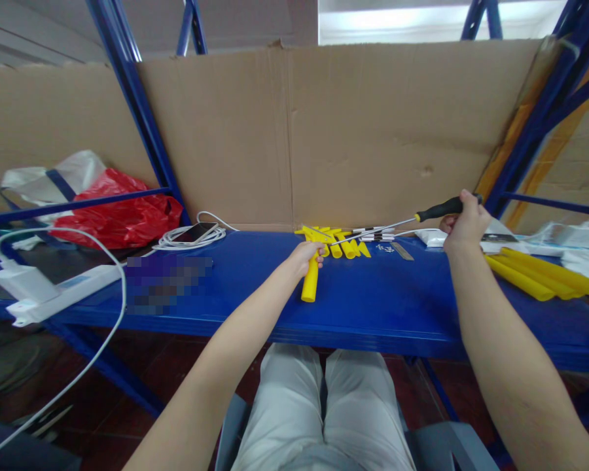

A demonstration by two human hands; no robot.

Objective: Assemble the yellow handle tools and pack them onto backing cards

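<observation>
My left hand [310, 256] is closed round a yellow tube [309, 284], whose lower end points toward the table's front edge. My right hand [467, 221] grips the black handle of a long screwdriver [439, 209]. Its thin metal shaft slants down to the left and reaches my left hand; the tip cannot be made out clearly. Behind my left hand lie several short yellow pieces [349, 248] on the blue table [373, 301]. Beside them are black-and-white sticks [375, 233], small white bits [385, 248] and a flat metal strip [402, 250].
Long yellow tubes [544, 275] and plastic packets [576, 235] lie at the right. A phone [195, 232] with a coiled white cable, a red bag [120, 212] and a white power strip [73, 288] are at the left. A cardboard wall [363, 131] stands behind.
</observation>
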